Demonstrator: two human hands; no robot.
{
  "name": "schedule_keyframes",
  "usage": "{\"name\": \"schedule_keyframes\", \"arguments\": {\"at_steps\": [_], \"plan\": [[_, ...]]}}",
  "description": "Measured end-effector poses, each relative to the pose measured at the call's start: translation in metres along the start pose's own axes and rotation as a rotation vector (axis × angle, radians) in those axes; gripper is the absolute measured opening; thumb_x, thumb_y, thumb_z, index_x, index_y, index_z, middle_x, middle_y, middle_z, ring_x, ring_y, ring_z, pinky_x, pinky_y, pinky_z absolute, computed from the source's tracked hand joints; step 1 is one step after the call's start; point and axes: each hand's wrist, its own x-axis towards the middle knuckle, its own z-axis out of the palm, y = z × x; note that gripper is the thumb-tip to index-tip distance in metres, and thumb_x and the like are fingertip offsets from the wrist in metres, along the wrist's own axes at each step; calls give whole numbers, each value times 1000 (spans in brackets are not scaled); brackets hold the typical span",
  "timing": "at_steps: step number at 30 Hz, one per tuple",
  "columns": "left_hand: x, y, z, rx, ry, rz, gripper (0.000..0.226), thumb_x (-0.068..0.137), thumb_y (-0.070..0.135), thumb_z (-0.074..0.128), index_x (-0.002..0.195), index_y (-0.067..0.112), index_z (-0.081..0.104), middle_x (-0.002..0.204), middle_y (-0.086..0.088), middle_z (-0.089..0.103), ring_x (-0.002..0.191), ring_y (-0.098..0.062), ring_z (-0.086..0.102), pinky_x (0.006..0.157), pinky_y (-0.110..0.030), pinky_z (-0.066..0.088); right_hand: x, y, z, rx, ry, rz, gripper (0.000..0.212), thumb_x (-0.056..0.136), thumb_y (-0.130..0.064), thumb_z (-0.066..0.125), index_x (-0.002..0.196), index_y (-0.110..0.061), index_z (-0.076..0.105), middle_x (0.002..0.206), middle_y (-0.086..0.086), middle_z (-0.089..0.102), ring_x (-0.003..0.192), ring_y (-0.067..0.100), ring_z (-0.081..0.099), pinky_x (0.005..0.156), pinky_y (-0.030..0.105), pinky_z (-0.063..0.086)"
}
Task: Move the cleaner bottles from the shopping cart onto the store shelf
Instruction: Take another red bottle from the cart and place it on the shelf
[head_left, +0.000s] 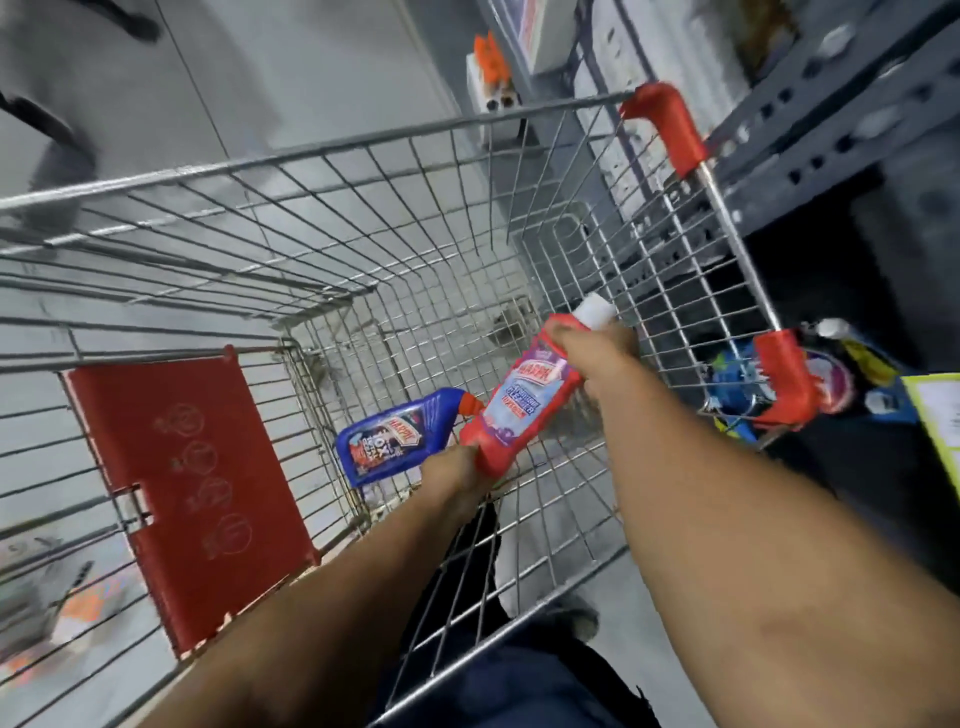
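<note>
both forearms reach into the shopping cart (363, 156). right hand (592, 348) wraps the red cleaner bottle (524, 400) near its white cap; left hand (457, 467) cups its base at seven o'clock. blue bottle (395, 441) lies at nine. lift clear of the wire, toward the shelf (831, 119) at one o'clock.

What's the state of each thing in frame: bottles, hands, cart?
red bottle: lifted inside the cart, tilted, white cap on, held at both ends
blue bottle: lying on its side on the cart floor, red cap on, not clearly gripped
left hand: grip closed on the red bottle's base
right hand: grip closed on the red bottle's neck
cart: nearly empty, red child-seat flap folded against its end
</note>
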Motion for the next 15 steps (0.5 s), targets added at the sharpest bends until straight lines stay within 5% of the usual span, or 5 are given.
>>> {"name": "schedule_keyframes", "arguments": {"at_steps": [4,6,9,12,15], "plan": [[-34,20,4,-97,-172,58,11,93,11,48,89,6,57,61,-7,69,63,-18,58,63,-30,49,-57,-48,-32,-12,-44,-372,57,48,-51,82,93,-20,66,94,1,75,78,20,72,78,39,60],[-62,38,0,-81,-310,144,6,89,13,52,84,10,53,48,0,61,48,-11,54,56,-25,50,-98,-66,-58,-4,-61,-545,41,55,-49,81,83,-27,62,92,-5,72,84,19,71,82,41,59],[-111,61,-10,-12,-421,358,32,85,0,57,112,17,52,73,-8,67,57,-17,62,50,-26,58,-159,-79,-100,66,-67,-803,31,65,-40,81,86,-26,63,82,-14,68,76,7,67,77,32,56],[-167,80,-19,378,-510,718,47,81,-8,60,117,22,55,83,-2,76,72,-15,71,68,-23,60,-211,-76,-137,165,-44,-985,53,53,-54,80,93,-21,67,86,-8,75,79,11,71,77,40,59],[-229,78,-20,684,-596,980,51,64,7,81,112,13,66,96,1,77,93,-15,69,89,-31,56,-259,-47,-187,251,-14,-1095,52,50,-55,80,89,-24,66,93,-1,76,85,16,73,79,48,59]]}}
